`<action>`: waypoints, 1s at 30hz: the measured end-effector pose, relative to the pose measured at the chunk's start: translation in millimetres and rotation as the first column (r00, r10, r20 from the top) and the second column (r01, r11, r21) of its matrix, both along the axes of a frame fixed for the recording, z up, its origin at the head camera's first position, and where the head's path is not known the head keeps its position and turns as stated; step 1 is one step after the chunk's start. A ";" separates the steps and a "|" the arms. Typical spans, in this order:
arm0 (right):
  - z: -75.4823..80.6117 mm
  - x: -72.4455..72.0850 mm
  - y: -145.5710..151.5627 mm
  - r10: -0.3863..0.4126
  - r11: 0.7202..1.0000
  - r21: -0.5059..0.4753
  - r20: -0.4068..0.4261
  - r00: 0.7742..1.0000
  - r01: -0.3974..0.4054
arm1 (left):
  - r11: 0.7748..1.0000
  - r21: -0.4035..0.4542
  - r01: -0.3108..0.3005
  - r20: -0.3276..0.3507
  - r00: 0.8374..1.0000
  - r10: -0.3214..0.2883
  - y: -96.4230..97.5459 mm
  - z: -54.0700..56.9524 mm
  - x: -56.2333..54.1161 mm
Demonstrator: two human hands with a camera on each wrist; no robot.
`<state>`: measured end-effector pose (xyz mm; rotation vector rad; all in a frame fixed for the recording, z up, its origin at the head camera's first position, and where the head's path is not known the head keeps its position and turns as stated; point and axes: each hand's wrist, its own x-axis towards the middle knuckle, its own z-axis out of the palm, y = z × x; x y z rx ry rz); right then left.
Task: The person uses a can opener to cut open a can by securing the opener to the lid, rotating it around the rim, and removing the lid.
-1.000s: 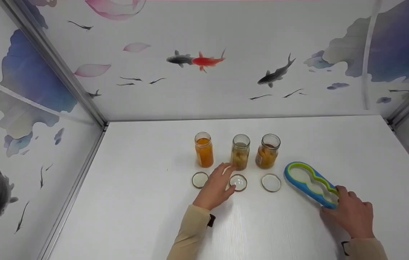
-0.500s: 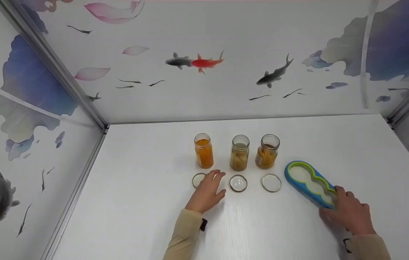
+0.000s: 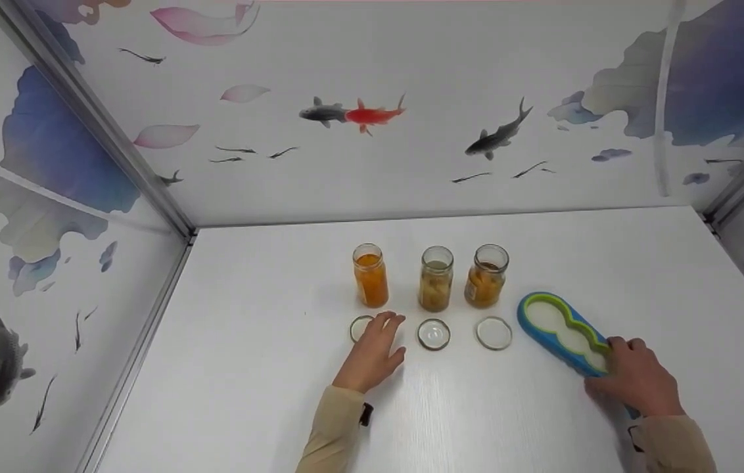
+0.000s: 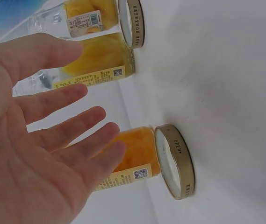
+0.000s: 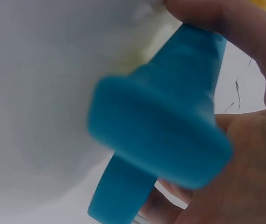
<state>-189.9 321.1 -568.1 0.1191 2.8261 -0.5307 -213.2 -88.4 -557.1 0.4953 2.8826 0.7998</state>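
Observation:
My right hand (image 3: 641,378) grips the blue and green jar opener (image 3: 559,335) at its near end, thumb on one side and fingers on the other. The right wrist view shows the opener's blue handle (image 5: 156,130) up close. My left hand (image 3: 371,355) is empty, fingers apart, over the table beside the left lid (image 3: 360,326) and partly covering it. Behind that lid stands an uncapped jar of orange fruit (image 3: 372,282). The left wrist view shows the loose fingers (image 4: 90,144) in front of the jars, apart from the lid (image 4: 176,161) marked OPEN.
Two more uncapped jars, one of pale fruit (image 3: 436,289) and one of yellow-orange fruit (image 3: 485,286), stand to the right. A middle lid (image 3: 434,334) and a right lid (image 3: 493,333) lie before them. Printed walls (image 3: 372,177) bound the white table (image 3: 267,368).
My left hand has drawn back leftward from the middle jar and lid to beside the left lid. The right hand and jar opener have hardly moved.

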 end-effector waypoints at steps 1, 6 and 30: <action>0.4 -0.9 0.3 0.000 1.000 0.001 0.012 1.000 0.000 | 1.000 0.007 -0.001 -0.002 1.000 0.001 -0.3 -0.2 0.3; 1.0 -5.6 4.6 0.019 1.000 -0.012 0.060 0.998 -0.019 | 0.999 0.050 -0.012 0.005 1.000 0.012 -2.1 -1.0 -0.1; 2.3 0.9 1.8 0.005 1.000 0.011 -0.022 1.000 -0.005 | 0.999 0.039 0.010 0.037 0.999 -0.012 -4.7 -7.0 -3.1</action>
